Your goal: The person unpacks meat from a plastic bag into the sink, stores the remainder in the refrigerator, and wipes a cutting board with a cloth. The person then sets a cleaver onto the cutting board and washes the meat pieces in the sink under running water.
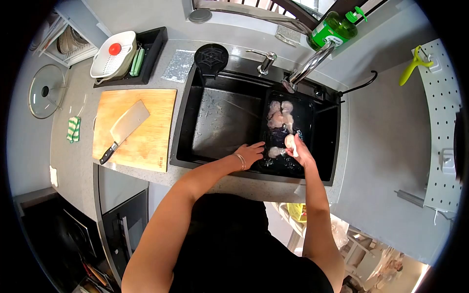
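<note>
In the right half of the black sink (222,117), a black tray (304,110) holds water and several pale pieces of raw chicken (277,118). My right hand (301,151) is closed on one piece of raw chicken (290,142) just over the tray. Another piece (276,152) lies near the tray's front left corner. My left hand (251,155), with bracelets at the wrist, rests at the tray's left edge by the sink divider, fingers stretched out and holding nothing. Above the tray stands the chrome faucet (312,63).
Left of the sink, a cleaver (128,124) lies on a wooden cutting board (159,105). Behind it a white colander (119,54) sits in a black rack (155,41). A green soap bottle (337,29) stands behind the faucet. A green peeler (411,68) hangs at right.
</note>
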`<state>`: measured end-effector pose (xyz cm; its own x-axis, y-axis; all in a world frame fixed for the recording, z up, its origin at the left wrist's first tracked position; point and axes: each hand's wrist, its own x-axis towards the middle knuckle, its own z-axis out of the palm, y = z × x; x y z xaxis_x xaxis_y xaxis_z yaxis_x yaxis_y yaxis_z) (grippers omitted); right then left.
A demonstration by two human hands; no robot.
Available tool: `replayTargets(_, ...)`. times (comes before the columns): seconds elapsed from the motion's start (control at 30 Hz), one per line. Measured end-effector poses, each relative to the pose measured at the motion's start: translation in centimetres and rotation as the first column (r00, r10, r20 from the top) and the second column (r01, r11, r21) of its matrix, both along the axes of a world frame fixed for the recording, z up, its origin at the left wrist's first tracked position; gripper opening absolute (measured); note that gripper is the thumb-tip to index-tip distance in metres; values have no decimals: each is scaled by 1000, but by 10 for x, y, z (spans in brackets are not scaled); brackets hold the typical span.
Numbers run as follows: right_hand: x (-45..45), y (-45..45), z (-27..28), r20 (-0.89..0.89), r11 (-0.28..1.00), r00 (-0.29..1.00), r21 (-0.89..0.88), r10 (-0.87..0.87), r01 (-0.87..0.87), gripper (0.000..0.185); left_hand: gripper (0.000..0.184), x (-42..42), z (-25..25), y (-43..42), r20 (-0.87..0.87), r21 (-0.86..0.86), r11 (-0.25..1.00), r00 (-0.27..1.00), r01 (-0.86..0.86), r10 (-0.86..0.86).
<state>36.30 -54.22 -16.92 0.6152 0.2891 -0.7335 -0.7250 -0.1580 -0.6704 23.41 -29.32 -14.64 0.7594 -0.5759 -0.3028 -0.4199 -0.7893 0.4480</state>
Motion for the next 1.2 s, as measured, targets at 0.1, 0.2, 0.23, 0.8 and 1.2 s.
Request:
replayTargets(0.1,3,-5,-34,131,999,991,9,-39,39,31,46,0,1,1,-7,-17,1000,1000,-11,10)
replayTargets(0.2,3,-5,-54,427,970,886,-224,183,-92,29,46,0,-2,0,-2,-16,1000,1000,-13,13)
replayTargets(0.23,1,-2,-56,541,894,755,-429,370,-130,31,45,0,-1,0,-3,-16,1000,1000,-16,16)
replayTargets(0.8,23,35,-8,453,618,548,-770,703,-157,21,31,4,-8,3,173,109,993,983,44,-62)
replayTargets(1.2,73,57,-73,235,441,657,-882,716,-165,59,27,-4,-8,26,224,99,995,974,1,-23)
